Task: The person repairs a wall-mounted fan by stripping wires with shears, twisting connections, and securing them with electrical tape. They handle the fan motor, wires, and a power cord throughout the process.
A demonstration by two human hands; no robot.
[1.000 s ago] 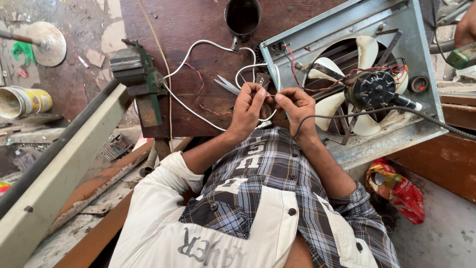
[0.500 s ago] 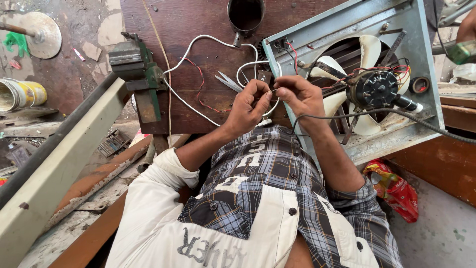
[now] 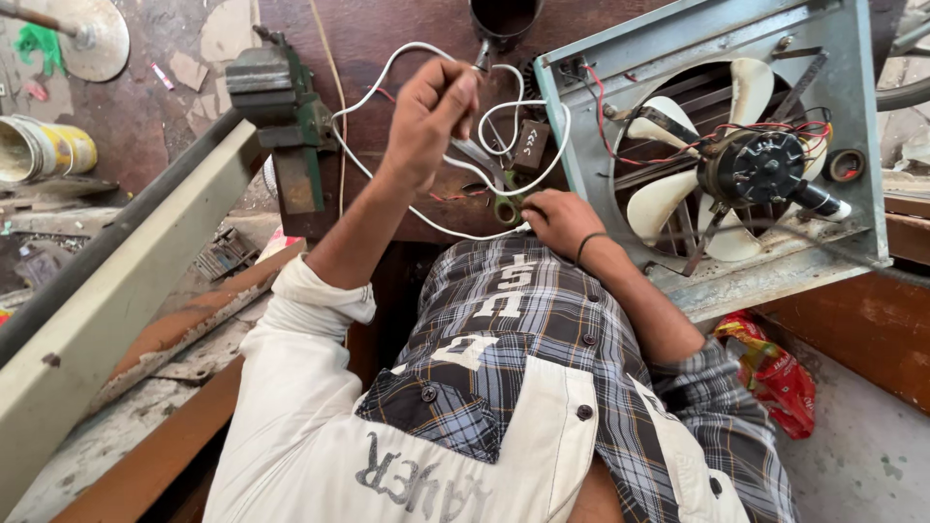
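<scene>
Fingers of my left hand (image 3: 431, 111) were pinched on a thin white insulated wire (image 3: 387, 73), raised above the dark brown wooden bench (image 3: 387, 29). That wire looped in smooth curves across the benchtop, from 11 o'clock toward centre. My right hand (image 3: 557, 221) lay curled at the bench edge, at 4 o'clock from the left hand; whether its fingers gripped anything I could not tell. Green-handled pliers (image 3: 504, 205) lay just beside it. At 3 o'clock stood a square grey sheet-metal exhaust fan (image 3: 852, 136), with cream plastic blades, a ribbed black motor (image 3: 760, 167) and red leads. A rusted green bench vise (image 3: 281, 107) sat at 9 o'clock.
</scene>
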